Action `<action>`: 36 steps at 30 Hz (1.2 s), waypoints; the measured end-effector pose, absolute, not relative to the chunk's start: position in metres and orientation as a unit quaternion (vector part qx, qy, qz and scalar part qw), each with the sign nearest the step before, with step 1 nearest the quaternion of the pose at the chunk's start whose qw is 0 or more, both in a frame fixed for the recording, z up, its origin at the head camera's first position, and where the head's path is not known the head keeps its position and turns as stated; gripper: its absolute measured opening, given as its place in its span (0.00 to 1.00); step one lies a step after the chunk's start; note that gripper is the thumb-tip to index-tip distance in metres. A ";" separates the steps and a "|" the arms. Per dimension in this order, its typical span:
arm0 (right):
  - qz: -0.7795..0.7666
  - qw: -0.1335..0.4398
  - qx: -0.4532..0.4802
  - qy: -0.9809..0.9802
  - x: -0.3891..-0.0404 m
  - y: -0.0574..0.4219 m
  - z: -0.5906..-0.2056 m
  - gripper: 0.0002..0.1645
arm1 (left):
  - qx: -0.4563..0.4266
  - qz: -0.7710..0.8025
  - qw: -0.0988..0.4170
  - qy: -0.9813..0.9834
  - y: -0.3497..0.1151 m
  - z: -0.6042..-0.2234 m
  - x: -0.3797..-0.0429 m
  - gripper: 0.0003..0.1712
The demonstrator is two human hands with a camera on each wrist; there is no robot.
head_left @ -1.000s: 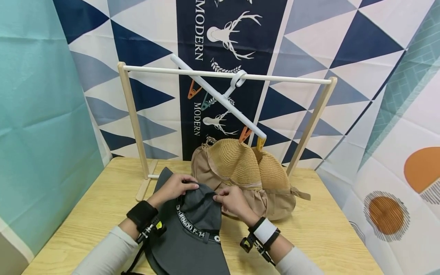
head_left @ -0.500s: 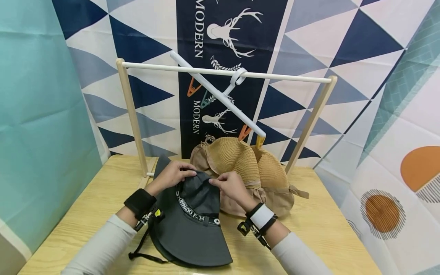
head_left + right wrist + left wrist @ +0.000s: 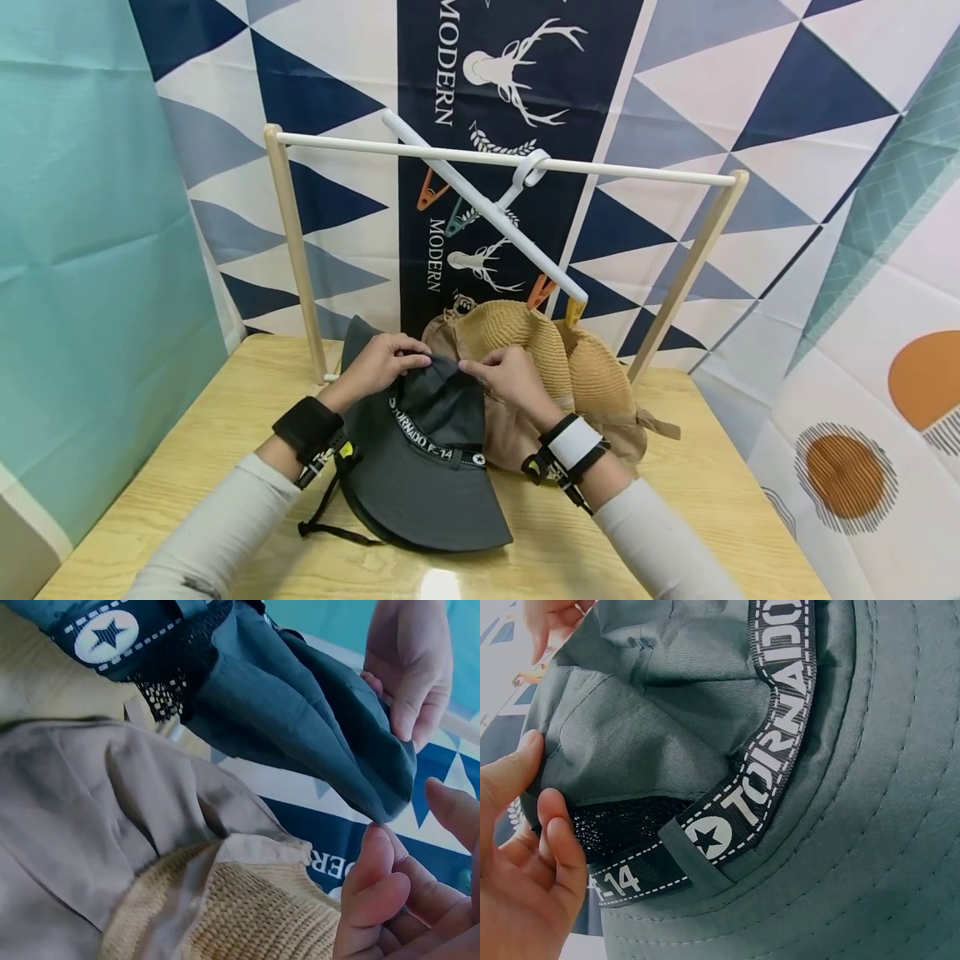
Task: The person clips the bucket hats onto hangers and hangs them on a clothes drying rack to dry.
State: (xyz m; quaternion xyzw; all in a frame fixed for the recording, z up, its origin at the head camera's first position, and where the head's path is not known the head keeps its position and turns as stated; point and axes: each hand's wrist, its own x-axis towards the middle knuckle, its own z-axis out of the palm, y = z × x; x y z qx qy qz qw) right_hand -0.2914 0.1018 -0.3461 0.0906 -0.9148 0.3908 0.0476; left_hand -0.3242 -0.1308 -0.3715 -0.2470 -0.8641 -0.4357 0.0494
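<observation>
A dark grey bucket hat [image 3: 420, 492] with a "TORNADO F-14" band stands tilted over the table, its crown folded at the top. My left hand [image 3: 384, 362] pinches the left side of the crown, thumb on one face and fingers on the other in the left wrist view. At the right side of the crown is my right hand [image 3: 516, 385]. The right wrist view shows its thumb [image 3: 450, 806] apart from the cloth and a fingertip touching the crown's tip. Behind hangs a straw sun hat [image 3: 517, 333] with a beige brim, clipped by an orange clip [image 3: 541, 292] and a yellow clip [image 3: 575, 312].
A pale blue hanger [image 3: 487, 208] hangs slanted from the white rail [image 3: 630, 171] of a wooden rack. An orange clip [image 3: 431, 192] and a teal clip [image 3: 455, 218] on its raised end hold nothing. A black chin cord [image 3: 337, 532] trails on the table [image 3: 187, 467].
Both hands have moved away from me and up toward the rack with the grey hat. Its brim edge, earlier cut off by the frame, now shows whole.
</observation>
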 end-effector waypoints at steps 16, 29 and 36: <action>0.402 0.107 0.073 -0.906 -0.313 0.086 -0.314 0.28 | -0.255 -0.442 0.101 -0.854 -0.130 -0.357 -0.335 0.11; 0.416 0.157 0.061 -0.894 -0.337 0.062 -0.281 0.28 | -0.233 -0.451 0.163 -0.846 -0.130 -0.345 -0.351 0.09; 0.434 0.195 0.047 -0.878 -0.347 0.062 -0.264 0.24 | -0.230 -0.441 0.181 -0.849 -0.131 -0.330 -0.358 0.10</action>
